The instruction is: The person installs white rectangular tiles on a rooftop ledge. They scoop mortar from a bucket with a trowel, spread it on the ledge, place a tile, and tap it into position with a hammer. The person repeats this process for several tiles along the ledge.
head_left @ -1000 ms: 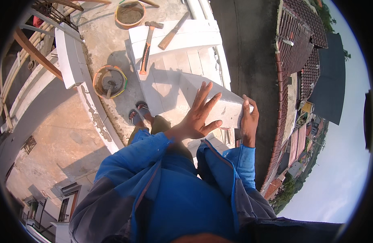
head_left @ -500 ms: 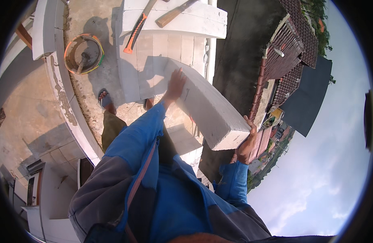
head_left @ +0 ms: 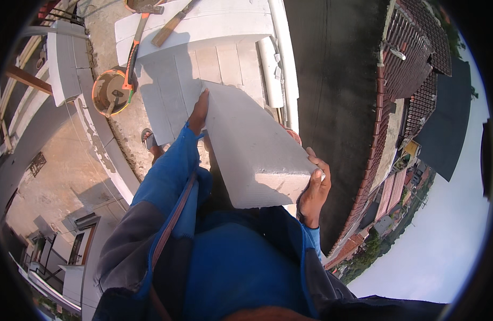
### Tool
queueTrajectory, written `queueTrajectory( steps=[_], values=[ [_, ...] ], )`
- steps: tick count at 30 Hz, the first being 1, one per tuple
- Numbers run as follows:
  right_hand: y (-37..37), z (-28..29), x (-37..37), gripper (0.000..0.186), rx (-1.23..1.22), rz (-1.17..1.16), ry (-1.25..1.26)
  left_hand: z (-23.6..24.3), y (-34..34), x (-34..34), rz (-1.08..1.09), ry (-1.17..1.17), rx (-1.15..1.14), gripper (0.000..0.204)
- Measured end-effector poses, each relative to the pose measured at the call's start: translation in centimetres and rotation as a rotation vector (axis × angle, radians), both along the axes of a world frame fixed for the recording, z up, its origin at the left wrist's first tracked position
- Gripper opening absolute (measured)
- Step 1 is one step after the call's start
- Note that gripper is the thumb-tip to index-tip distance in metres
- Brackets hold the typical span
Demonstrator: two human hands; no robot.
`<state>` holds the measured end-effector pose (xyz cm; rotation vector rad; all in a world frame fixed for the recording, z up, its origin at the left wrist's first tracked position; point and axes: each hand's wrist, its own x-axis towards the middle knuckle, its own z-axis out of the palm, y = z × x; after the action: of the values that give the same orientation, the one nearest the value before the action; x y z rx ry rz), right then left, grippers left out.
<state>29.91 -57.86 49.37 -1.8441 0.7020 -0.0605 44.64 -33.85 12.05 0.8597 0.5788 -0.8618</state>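
A long pale grey block [head_left: 251, 144] is raised in front of my body, slanting from upper left to lower right. My left hand [head_left: 200, 109] grips its far left end, fingers partly behind it. My right hand [head_left: 315, 187] is wrapped round the near right end. Beyond the block lie pale blocks laid side by side [head_left: 222, 61]. A curved white block [head_left: 219, 21] on them carries a hammer with an orange-and-black handle [head_left: 135, 51] and a wooden-handled tool [head_left: 163, 33].
A bucket of mortar with a trowel [head_left: 104, 91] stands left of the blocks, near my sandalled foot [head_left: 150, 142]. A low wall edge [head_left: 104, 144] borders a drop on the left. On the right are a white pipe [head_left: 278, 69], a dark drop and tiled roofs [head_left: 396, 69].
The grey block is raised and drawn closer to my body. My left hand has gone from spread fingers to gripping the far end, while my right hand keeps hold of the near end.
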Motion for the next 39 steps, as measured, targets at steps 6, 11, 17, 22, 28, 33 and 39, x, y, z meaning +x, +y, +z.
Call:
queueTrajectory(
  steps=[6, 11, 17, 22, 28, 33, 39],
  values=[
    [-10.5, -0.1, 2.9, 0.050, 0.083, 0.069, -0.024, 21.0, -6.1, -6.5, -0.289, -0.700, 0.485, 0.101],
    [-18.8, -2.9, 2.7, 0.055, 0.215, 0.122, -0.012, 26.2, -7.5, -5.8, -0.618, -1.628, 0.608, 0.132],
    [-22.6, -7.9, 1.8, 0.061, 0.964, 0.223, -0.325, 18.6, -9.0, 1.4, -0.854, -1.684, 0.579, 0.132],
    [-18.9, -14.5, 3.3, 0.058, 0.928, 0.122, -0.546, 15.9, -10.8, 1.4, -0.959, -1.638, 0.615, 0.133],
    [-23.3, -19.9, 3.9, 0.036, 1.178, 0.068, -0.553, 19.6, -11.6, 0.6, -0.904, -1.624, 0.669, 0.134],
    [-15.7, -13.6, 5.7, 0.060, 1.139, -0.169, -0.400, 28.2, -6.1, -4.4, -0.820, -1.375, 0.777, 0.123],
    [3.3, -19.8, 0.6, 0.081, 1.041, 0.609, 0.006, 36.6, -2.3, -9.1, -0.674, -1.176, 1.018, 0.115]
  ],
)
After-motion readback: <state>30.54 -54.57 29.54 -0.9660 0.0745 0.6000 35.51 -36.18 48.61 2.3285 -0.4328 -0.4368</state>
